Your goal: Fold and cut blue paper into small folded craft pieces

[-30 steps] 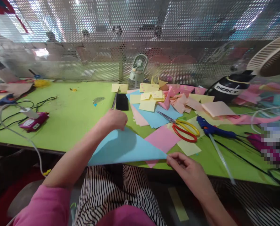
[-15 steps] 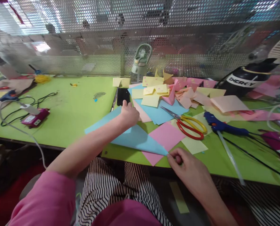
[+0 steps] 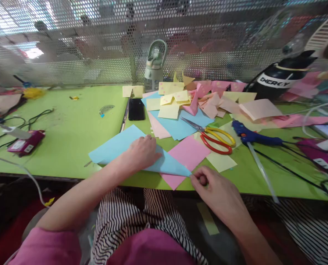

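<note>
A folded sheet of blue paper (image 3: 120,141) lies near the front edge of the green table, narrowing to a point at its right end. My left hand (image 3: 143,152) presses down on the middle of it with fingers curled in; their tips are hidden. At the pointed end, my right hand (image 3: 212,184) pinches the blue corner between thumb and finger. A pink paper square (image 3: 190,151) lies partly beneath the blue sheet. Just beyond it are scissors (image 3: 208,133) with one yellow and one red handle, their blades slightly apart.
Cut yellow, pink and blue papers (image 3: 193,117) pile up at the back. A black phone (image 3: 136,109) and a pale green bottle (image 3: 154,70) stand left of them. A blue glue gun (image 3: 255,136) lies right, its cord trailing. Purple boxes (image 3: 27,142) sit at both sides.
My left hand has come from near the phone back toward me onto the blue sheet, uncovering the phone. My right hand keeps its pinch on the corner. The view has shifted slightly.
</note>
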Available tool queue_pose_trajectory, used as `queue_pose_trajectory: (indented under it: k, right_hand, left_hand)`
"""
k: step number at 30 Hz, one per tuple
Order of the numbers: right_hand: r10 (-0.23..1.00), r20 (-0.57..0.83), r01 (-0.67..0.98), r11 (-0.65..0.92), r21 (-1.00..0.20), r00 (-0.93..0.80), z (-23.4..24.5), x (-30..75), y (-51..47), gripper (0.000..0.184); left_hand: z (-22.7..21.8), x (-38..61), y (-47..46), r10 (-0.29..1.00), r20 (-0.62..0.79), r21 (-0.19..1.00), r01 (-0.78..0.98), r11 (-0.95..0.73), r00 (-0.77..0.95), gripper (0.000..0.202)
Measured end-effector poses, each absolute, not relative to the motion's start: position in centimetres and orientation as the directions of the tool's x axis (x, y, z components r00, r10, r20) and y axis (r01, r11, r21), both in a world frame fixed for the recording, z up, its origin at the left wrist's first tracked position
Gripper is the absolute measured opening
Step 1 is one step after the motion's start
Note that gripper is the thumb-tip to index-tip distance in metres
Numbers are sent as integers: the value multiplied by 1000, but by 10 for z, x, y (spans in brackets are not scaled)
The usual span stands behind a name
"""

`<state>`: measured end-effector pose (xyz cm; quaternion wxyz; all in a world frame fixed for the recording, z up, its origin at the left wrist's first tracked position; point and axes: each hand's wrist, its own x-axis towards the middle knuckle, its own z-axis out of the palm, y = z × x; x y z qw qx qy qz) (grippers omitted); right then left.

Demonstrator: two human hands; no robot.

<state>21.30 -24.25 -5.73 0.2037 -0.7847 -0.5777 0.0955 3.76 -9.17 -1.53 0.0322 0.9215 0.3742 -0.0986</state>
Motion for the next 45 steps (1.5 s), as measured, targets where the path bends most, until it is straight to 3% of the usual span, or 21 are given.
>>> queue_pose_trajectory:
  k: [8,15,20,23,25,28,32,35,37,41,45]
  right_hand:
    - [945,45,861,-275,-427,324,-57,213,-243,21]
    - [948,34,868,-274,-413,316,-55,212,-241,20]
    - [959,28,893,-250,-373,281,-53,223,-244,20]
    - [947,146,936,-243,-255,285,-49,231,-252,18]
    - [923,328,974,-153,-169,202,-47,226,-256,16]
    - [848,527,996,92,-23,-66,-50,200,-258,20]
    - [800,528,949,312,37,-284,-64,167,-255,33]
    - [823,554,984,176,-38,-126,-72,179,-258,31]
    - [852,521,986,44,-159,46,-70,201,-260,26]
    - [960,244,902,-19,-431,137,-58,236,-255,21]
    - [993,56,817,-52,-575,102,-44,238,-241,16]
  left_hand:
    - [-61,26,-130,749,3,-43,748,-662,663,78]
    - [-82,18,-133,745,100,76,741,-667,660,101]
    - [-85,18,-133,750,123,119,740,-662,650,100]
    - [-84,18,-134,751,110,111,743,-661,651,100]
    - [-83,19,-134,749,97,98,743,-662,655,100]
    - [-82,18,-134,751,78,77,747,-660,656,99]
    - [-84,17,-134,739,92,54,738,-673,667,95]
    - [-87,15,-135,736,114,58,735,-675,667,97]
    - [-89,15,-135,731,130,67,730,-680,670,100]
    - [-91,14,-135,723,159,85,720,-689,672,103]
    - [-91,13,-135,715,185,87,714,-695,674,103]
